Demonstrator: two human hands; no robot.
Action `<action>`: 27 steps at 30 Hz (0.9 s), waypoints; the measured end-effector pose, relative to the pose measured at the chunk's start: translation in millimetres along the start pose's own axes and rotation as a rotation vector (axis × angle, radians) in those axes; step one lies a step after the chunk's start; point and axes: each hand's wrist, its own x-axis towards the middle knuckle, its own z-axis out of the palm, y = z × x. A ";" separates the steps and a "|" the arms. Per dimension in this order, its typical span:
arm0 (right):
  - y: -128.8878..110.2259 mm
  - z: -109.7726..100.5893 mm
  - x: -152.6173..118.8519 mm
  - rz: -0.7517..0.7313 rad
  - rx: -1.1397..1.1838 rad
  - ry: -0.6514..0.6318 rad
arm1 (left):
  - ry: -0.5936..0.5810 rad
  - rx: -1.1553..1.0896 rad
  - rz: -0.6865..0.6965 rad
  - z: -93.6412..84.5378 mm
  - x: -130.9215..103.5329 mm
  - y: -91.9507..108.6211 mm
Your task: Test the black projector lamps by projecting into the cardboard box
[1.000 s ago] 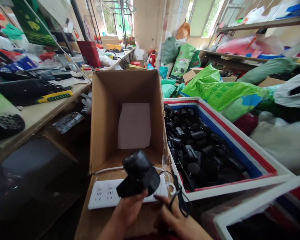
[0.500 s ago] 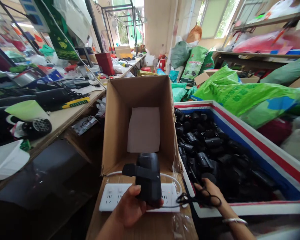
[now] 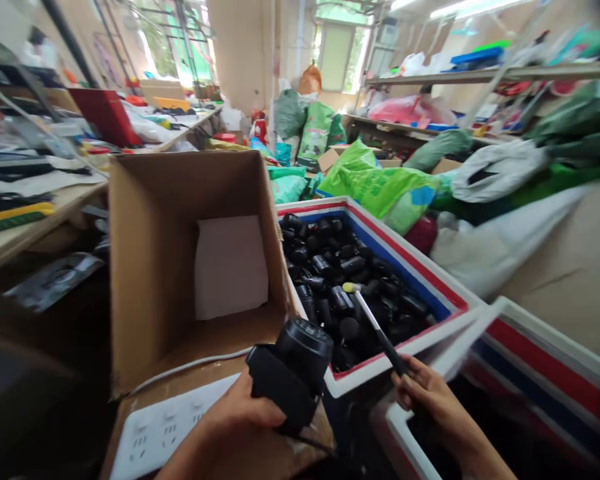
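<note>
My left hand (image 3: 240,407) is wrapped around a black corded device (image 3: 300,373) with a round, slotted end pointing up and a flat black side piece. I cannot make out its exact kind. A dark cord runs from its lower end toward the bottom edge. In my right hand (image 3: 430,393) is a small brush (image 3: 377,327) with a black handle, silver ferrule and yellowish bristles. The brush points up and left, over a foam box (image 3: 405,233) of black rounded parts (image 3: 325,267). I cannot tell whether its tip touches them.
An open cardboard box (image 3: 150,267) stands in front, with a white power strip (image 3: 170,427) before it. A second foam box (image 3: 545,347) is at the right. The cluttered workbench (image 3: 75,200) lies left, and green bags (image 3: 370,180) are heaped behind.
My view has turned right. My right hand has let go of the black cord and now holds a brush. The device in my left hand has tilted, showing its slotted end.
</note>
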 end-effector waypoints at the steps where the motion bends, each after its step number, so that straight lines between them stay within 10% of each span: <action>1: -7.9 -3.5 -20.1 -0.014 0.069 -0.025 | -0.003 0.020 -0.029 9.5 7.4 -1.9; 12: -26.1 -30.2 -127.4 -0.067 -0.319 0.179 | -0.033 0.434 -0.394 92.9 81.6 -82.5; 19: 18.2 -43.6 -167.3 -0.037 -0.564 0.436 | -0.065 0.609 -0.470 107.9 96.8 -108.9; 27: 30.6 -50.4 -155.8 0.010 -0.645 0.326 | -0.075 0.689 -0.460 106.1 95.3 -112.2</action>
